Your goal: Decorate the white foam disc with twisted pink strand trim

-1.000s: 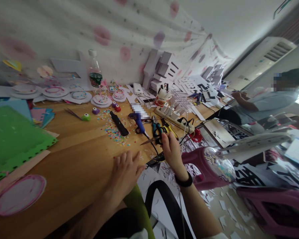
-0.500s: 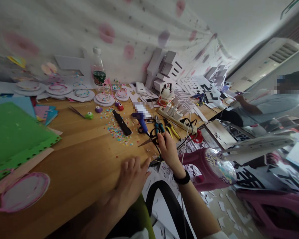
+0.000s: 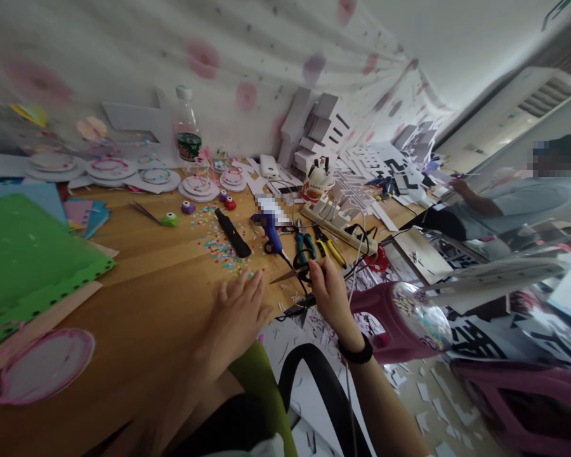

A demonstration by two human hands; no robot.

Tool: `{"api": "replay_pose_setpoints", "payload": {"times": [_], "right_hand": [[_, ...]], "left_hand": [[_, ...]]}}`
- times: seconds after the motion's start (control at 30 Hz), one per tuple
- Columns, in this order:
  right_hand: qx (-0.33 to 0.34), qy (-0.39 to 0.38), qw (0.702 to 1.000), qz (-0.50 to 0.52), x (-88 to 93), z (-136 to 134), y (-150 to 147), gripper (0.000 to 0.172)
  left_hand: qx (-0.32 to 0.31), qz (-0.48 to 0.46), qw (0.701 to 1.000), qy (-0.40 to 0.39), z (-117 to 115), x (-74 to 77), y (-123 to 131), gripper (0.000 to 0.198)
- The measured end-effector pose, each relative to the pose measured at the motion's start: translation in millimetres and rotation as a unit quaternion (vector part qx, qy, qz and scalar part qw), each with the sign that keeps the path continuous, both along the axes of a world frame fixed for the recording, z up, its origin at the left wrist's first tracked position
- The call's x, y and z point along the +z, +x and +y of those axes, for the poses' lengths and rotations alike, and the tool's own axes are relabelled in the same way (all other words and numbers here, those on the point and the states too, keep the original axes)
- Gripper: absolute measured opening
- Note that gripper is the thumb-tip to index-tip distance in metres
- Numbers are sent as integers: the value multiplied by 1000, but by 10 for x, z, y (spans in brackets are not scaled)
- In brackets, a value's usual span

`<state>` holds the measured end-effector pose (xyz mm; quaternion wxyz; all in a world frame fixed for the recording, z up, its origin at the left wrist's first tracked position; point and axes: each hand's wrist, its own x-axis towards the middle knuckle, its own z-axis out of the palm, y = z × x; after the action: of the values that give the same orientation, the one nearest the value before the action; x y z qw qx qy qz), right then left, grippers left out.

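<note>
My left hand [image 3: 238,314] is spread over the wooden table near its front edge, with nothing in it. To its right, my right hand [image 3: 330,289] has its fingers closed on the black-handled scissors [image 3: 288,276], whose blades point left over the table. Beyond them lie teal-handled pliers [image 3: 305,244], yellow-handled pliers [image 3: 332,246] and a blue glue gun [image 3: 271,233]. A black strap-like item [image 3: 232,233] rests among colourful confetti dots [image 3: 216,251] in front of my left hand.
A power strip [image 3: 337,225] with cables lies on the right. Green sheets [image 3: 33,260] cover the left side. A bottle [image 3: 189,133] and round decorated pieces [image 3: 198,187] stand at the back. A pink stool [image 3: 394,317] is beside the table; a person [image 3: 518,203] sits farther right.
My left hand has moved left and forward over the table, its fingers more spread. My right hand has shifted slightly right and down with the scissors.
</note>
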<state>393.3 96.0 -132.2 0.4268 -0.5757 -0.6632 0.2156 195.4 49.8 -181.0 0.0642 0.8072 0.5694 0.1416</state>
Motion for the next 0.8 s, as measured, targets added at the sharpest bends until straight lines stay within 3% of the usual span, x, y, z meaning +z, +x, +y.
{"api": "replay_pose_setpoints", "payload": {"times": [0.17, 0.37, 0.5, 0.63, 0.8], "right_hand": [[-70, 8, 995, 72, 80, -120, 146, 44], [-122, 35, 977, 171, 144, -229, 300, 47], [-94, 66, 968, 221, 222, -218, 356, 43], [-41, 50, 961, 269, 385, -196, 330, 42], [47, -91, 976, 191, 479, -90, 197, 26]], "left_hand": [[-15, 0, 1000, -22, -168, -36, 181, 50], [-23, -10, 999, 30, -218, -101, 444, 46], [-59, -3, 996, 63, -144, -156, 566, 45], [-106, -5, 989, 102, -76, -253, 601, 41], [-137, -17, 980, 146, -13, -386, 646, 35]]}}
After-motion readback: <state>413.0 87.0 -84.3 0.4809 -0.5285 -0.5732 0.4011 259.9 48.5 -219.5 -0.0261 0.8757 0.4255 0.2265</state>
